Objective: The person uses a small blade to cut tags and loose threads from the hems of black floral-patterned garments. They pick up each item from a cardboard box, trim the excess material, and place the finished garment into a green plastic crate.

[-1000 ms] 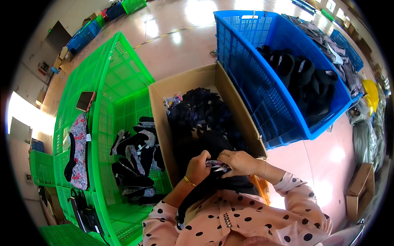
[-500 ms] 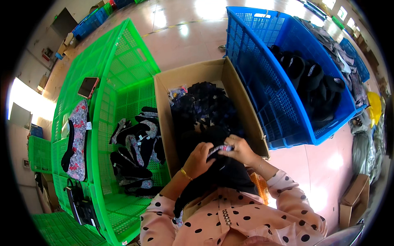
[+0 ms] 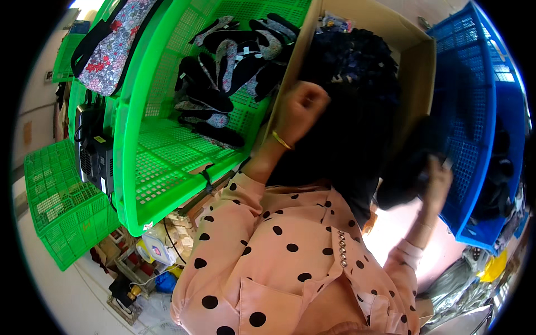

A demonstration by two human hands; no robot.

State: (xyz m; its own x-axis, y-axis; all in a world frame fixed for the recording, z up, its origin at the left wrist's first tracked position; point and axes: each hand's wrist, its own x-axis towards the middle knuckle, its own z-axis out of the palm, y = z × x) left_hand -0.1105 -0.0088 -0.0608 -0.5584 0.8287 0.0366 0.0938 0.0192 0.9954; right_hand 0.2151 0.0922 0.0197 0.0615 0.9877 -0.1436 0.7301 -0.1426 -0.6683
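My left hand (image 3: 301, 109) is curled into a fist over the left wall of the cardboard box (image 3: 416, 72); nothing shows in its fingers. Out to the right, my right hand (image 3: 438, 181) is smeared by motion. It grips a soft black fabric item (image 3: 402, 178) beside the blue crate (image 3: 464, 128); the item's exact shape is blurred. Dark fabric pieces (image 3: 357, 61) are heaped inside the box, and black cloth covers my lap. Several floral and black padded fabric pieces (image 3: 226, 64) with white tags lie in the green crate (image 3: 128, 184) on my left.
A floral padded piece (image 3: 114, 50) lies on a green surface at the upper left, above a small black device (image 3: 95, 159). Another green crate (image 3: 67, 195) stands farther left. Black items (image 3: 494, 184) are inside the blue crate. A yellow bag (image 3: 494, 269) lies at the lower right.
My hands, together on a small floral-edged piece before, are now apart. The right has swung right with a black item; the left has come toward the green crate. The view has shifted.
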